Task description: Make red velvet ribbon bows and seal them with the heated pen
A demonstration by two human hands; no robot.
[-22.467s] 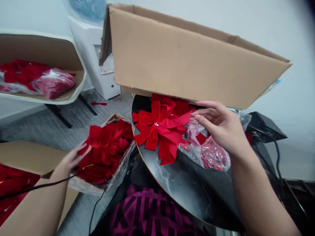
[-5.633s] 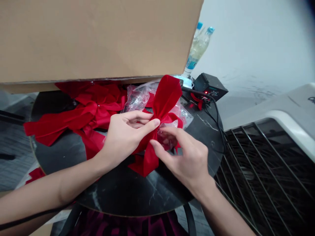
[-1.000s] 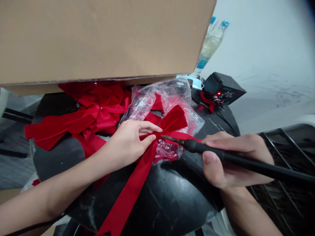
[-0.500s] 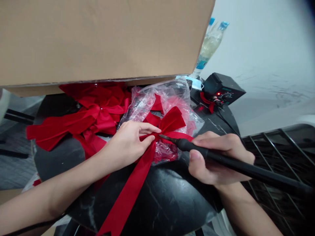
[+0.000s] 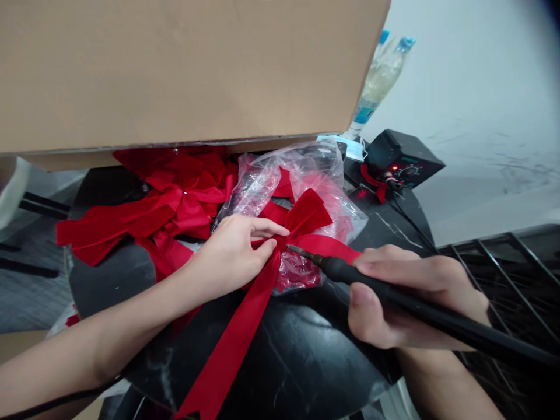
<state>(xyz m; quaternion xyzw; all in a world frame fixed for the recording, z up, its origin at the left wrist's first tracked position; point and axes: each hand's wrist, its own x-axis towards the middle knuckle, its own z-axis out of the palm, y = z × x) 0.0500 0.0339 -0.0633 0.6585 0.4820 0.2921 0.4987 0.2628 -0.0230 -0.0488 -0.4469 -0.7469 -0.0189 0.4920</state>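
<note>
My left hand (image 5: 230, 256) pinches the knot of a red velvet bow (image 5: 306, 219) between thumb and fingers; one long tail of the bow runs down across the round black table (image 5: 306, 361). My right hand (image 5: 406, 297) is closed round a black soldering iron (image 5: 350, 271), whose metal tip touches the bow's centre just right of my left fingertips. The bow lies on a clear plastic bag (image 5: 266, 181) that holds more red pieces.
A large cardboard box (image 5: 184, 70) overhangs the back of the table. A pile of red bows (image 5: 166, 198) lies at the left. A black control unit (image 5: 402, 160) with a red light and two water bottles (image 5: 378, 76) stand at the back right. A wire grille (image 5: 511, 274) is at the right.
Over the last second the soldering iron's tip has stayed at the bow's knot while my right hand shifted slightly along the handle. My left hand keeps its pinch.
</note>
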